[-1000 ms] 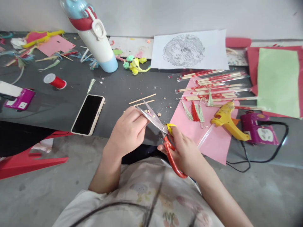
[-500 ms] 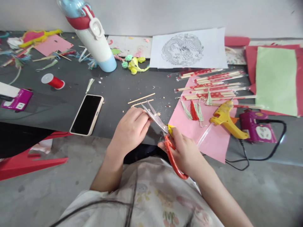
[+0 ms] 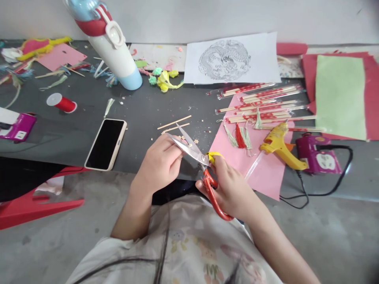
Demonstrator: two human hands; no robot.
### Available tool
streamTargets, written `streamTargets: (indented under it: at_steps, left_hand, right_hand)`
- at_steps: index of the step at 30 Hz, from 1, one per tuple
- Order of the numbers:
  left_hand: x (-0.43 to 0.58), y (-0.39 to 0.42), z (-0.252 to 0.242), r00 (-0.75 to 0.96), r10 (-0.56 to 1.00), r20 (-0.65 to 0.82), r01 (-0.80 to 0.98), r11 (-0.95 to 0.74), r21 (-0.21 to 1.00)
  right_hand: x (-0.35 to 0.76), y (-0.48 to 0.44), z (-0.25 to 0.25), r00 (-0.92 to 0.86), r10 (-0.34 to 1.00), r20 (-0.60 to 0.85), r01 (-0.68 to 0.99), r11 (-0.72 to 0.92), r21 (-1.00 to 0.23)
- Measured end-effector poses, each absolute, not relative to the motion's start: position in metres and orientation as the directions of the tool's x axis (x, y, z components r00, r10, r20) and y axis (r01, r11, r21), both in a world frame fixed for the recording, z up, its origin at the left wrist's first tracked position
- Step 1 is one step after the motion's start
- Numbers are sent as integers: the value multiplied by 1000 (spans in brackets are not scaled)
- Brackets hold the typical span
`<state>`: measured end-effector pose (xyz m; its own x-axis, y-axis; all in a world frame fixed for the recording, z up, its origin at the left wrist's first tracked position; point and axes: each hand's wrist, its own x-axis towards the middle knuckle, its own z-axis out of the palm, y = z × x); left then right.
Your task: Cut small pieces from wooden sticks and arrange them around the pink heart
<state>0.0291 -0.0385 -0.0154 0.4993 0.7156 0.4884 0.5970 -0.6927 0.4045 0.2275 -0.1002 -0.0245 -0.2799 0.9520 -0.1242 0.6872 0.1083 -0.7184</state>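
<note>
My right hand (image 3: 233, 191) is closed around the red handles of a pair of scissors (image 3: 217, 201), with something yellow (image 3: 213, 156) at the forefinger by the pivot. The blades are spread apart and point up and left, over the fingers of my left hand (image 3: 161, 163). That hand is closed, its fingertips pressed together beneath the lower blade; what it pinches is mostly hidden. A tiny pale piece shows by the blades. Just beyond lie two thin wooden sticks (image 3: 174, 122), with small pale crumbs (image 3: 196, 141) scattered around on the dark table.
At left are a phone (image 3: 106, 144), a spool of red thread (image 3: 65, 103) and a tall bottle (image 3: 115, 51). Wrapped chopsticks (image 3: 266, 94), tassels (image 3: 240, 136) and a yellow glue gun (image 3: 280, 146) lie about pink paper (image 3: 266, 177) at right. A dragon drawing (image 3: 232, 59) lies behind.
The scissor blades have spread wider, and their tips have moved a little left. Both hands stay close together; the whole view has shifted slightly.
</note>
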Motion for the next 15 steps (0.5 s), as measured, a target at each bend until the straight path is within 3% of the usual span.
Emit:
streamTargets:
  at_steps: [7, 15]
  left_hand:
    - [29, -36, -14, 509, 723, 468, 569, -690, 447]
    - [36, -33, -19, 474, 782, 404, 629, -622, 466]
  right_hand:
    - [227, -97, -23, -211, 969, -128, 683, 52, -729]
    - [226, -93, -19, -112, 948, -298, 726, -126, -676]
